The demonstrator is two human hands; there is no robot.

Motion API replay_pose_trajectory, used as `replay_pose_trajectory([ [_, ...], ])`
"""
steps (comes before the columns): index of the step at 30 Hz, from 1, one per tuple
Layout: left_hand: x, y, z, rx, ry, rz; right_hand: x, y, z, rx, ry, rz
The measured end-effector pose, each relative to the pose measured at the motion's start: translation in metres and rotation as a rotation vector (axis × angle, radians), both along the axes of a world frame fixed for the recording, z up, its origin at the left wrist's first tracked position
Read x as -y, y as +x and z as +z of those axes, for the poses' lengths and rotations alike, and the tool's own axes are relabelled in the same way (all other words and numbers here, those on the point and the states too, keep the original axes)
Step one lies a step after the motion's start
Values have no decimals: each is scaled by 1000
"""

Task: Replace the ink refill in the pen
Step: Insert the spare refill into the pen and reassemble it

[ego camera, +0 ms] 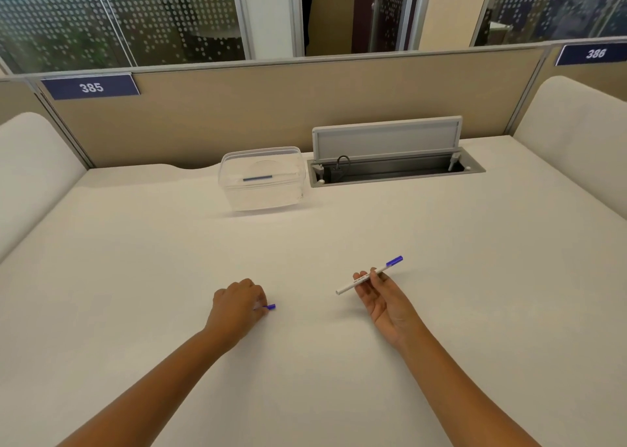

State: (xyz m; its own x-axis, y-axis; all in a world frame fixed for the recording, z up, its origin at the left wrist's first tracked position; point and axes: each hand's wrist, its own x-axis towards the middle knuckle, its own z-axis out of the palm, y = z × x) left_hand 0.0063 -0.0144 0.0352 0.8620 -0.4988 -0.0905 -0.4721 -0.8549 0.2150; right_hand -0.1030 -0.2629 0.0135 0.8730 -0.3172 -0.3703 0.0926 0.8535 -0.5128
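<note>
Head view shows both hands low over the white desk (441, 229); the right hand (383, 299), at 4 o'clock from frame centre, pinches the white pen barrel (363, 279) between thumb and fingertips, tilted, with its blue cap end (394, 261) pointing toward 2 o'clock and its open end toward 8 o'clock; the left hand (237, 302), at 7 o'clock, is curled knuckles-up on the desk and grips a small blue-tipped piece (270, 307), which protrudes toward 3 o'clock; whether this is the tip section alone or the tip with the old refill attached cannot be determined, since the fingers hide the rest. A clear plastic box (263, 178) stands at 12 o'clock, well apart from both hands; a blue refill (258, 178) lies inside it. Judged progress: the pen appears disassembled, so the opening step is done; remaining steps are fetching the refill from the box, inserting it into the barrel, and reattaching the tip.
</note>
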Motion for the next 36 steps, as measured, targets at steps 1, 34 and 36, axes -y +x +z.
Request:
replay_pose_trajectory([
  [1,1,-1,1,-36,-60,-3,-1,0,0,3,-2,0],
  [34,35,-57,-25,-377,-784,88,-29,7,2,-73,-369,23],
  [36,34,-57,-25,-374,-786,82,-29,6,1,-57,-390,30],
])
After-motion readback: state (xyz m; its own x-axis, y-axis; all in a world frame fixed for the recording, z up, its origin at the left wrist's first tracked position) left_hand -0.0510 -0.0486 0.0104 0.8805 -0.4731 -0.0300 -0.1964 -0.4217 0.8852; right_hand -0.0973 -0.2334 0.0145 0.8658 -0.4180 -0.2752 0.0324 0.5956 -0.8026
